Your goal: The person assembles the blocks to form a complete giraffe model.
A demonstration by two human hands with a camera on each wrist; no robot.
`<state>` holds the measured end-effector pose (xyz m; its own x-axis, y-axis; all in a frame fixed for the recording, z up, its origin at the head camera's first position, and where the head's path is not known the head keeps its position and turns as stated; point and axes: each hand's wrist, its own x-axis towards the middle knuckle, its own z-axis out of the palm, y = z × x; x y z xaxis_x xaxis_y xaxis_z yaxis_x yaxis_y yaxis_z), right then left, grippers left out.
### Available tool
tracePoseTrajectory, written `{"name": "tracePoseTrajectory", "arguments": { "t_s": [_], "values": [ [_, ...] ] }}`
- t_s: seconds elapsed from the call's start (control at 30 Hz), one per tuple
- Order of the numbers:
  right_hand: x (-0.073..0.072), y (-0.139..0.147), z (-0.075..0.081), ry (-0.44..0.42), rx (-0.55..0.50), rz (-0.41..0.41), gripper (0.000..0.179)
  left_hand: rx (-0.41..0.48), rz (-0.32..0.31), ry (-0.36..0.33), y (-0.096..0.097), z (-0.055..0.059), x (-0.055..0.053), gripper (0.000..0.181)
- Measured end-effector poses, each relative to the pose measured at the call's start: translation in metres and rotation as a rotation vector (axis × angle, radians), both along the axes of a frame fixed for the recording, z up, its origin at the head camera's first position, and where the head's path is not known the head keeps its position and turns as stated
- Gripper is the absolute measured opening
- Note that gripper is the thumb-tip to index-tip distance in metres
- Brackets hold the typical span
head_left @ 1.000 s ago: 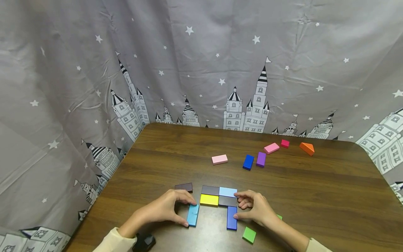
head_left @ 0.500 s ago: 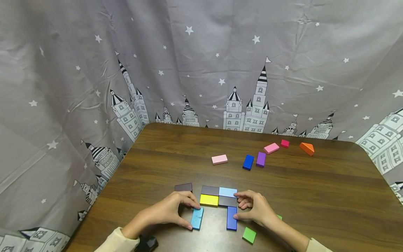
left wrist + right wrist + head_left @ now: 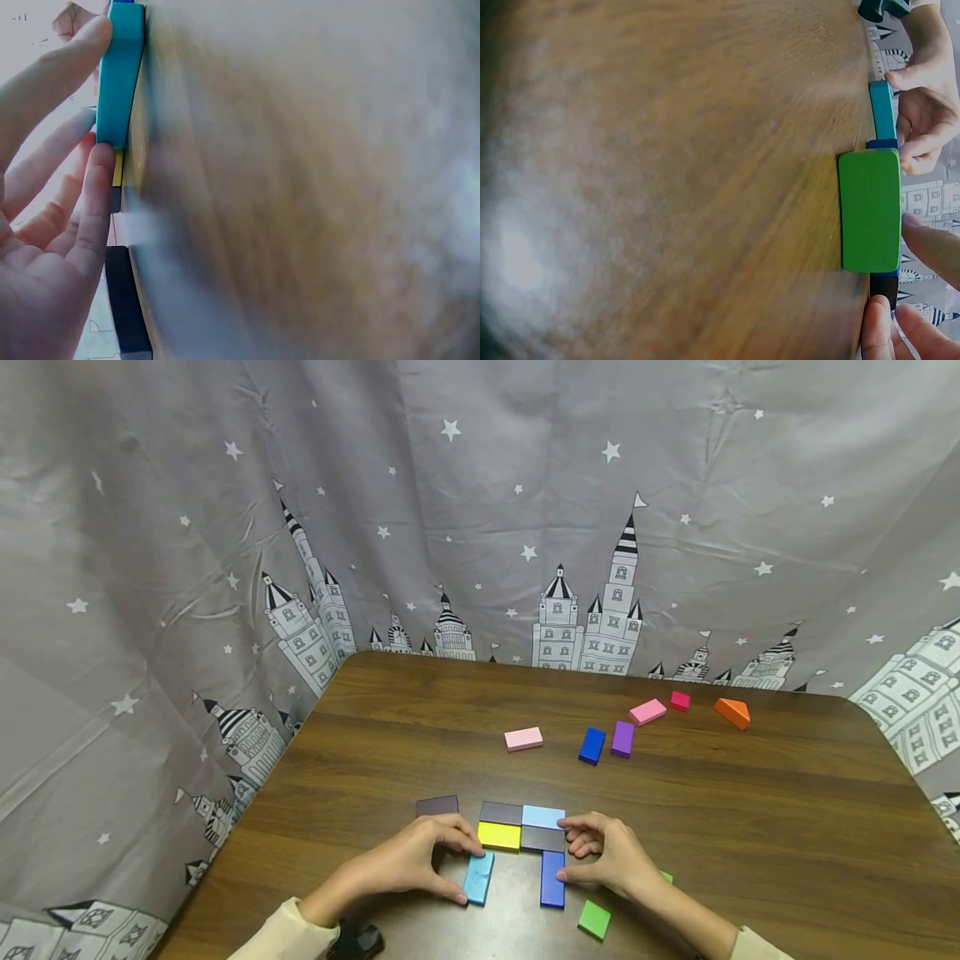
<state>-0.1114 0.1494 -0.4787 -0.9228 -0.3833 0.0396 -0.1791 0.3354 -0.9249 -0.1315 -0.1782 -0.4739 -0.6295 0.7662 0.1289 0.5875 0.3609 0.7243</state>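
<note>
From where I stand, what matters most is how the turquoise block (image 3: 478,878) lies between the two hands: it is on the near part of the bench (image 3: 420,718), flat as far as I can judge, and sits inside the grip of the left hand (image 3: 405,862), plainly the nearer one. The thumb is set against the block's near end and the forefinger against its far end, so this grip pinches it lengthwise. Its long axis points toward the far side of the bench, the far end leaning a little to the right. That far end lies just short of the left part of the yellow block (image 3: 499,836); with a fingertip there, I cannot tell whether the two touch. To the right, across a gap, the blue block (image 3: 552,887) lies nearly parallel but straighter. The right hand (image 3: 611,856) is on that block's outer side, its grip spread: the thumb rests against the blue block's right edge, the forefinger at the right end of the light blue block (image 3: 543,817), and I see nothing pinched between them.
</note>
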Motion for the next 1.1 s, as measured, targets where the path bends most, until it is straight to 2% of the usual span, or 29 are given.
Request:
{"name": "tracePoseTrajectory", "arguments": {
  "t_s": [0.33,0.57,0.8,1.1],
  "values": [
    [-0.0002,0.0002,0.0012,0.003,-0.005,0.003,0.057,0.017,0.03,-0.034,0.0035,0.0008,0.0003,0.041],
    [-0.0007,-0.0009,0.0025,-0.003,-0.008,0.005,0.057,0.034,0.04,-0.031,0.0038,-0.0019,-0.0001,0.042],
    [-0.0006,-0.0001,0.0026,-0.007,-0.011,0.003,0.057,0.024,0.041,-0.041,0.0061,0.0001,-0.001,0.044],
    [0.0003,-0.0001,0.0007,-0.004,-0.012,0.0,0.058,0.013,0.046,-0.022,0.0065,0.0009,-0.0001,0.045]
  ]
}}
